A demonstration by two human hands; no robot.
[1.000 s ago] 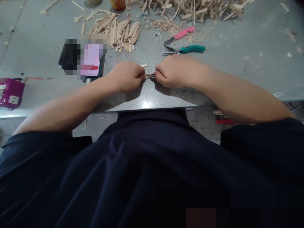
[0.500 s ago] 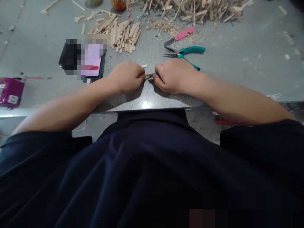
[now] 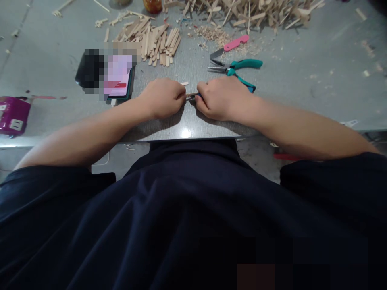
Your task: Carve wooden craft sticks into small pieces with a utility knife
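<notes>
My left hand [image 3: 167, 98] is closed, its fingers pinching one end of a flat wooden stick [image 3: 191, 95] just above the table. Facing it, my right hand [image 3: 219, 98] is curled tightly around a small tool with a blue part and a dark metal tip [image 3: 190, 98]; the fingers cover most of it, so its kind does not show. The metal tip lies along the stick in the narrow gap between my hands. Another pale stick end [image 3: 185, 83] shows behind the left fingers. Teal-handled pliers [image 3: 246, 63] lie open just beyond my right hand.
A pink-handled folding knife [image 3: 236, 42] lies behind the pliers, near wood shavings [image 3: 213, 34]. Flat sticks [image 3: 160, 44] are heaped ahead, with a larger pile of wooden pieces [image 3: 250, 12] behind. A phone [image 3: 119, 76] and a purple object [image 3: 15, 117] are at left. The table's edge [image 3: 187, 139] is close to my body.
Almost nothing differs. Both hands keep their grip and place; a little more of the metal tip shows between them, and the view has shifted slightly.
</notes>
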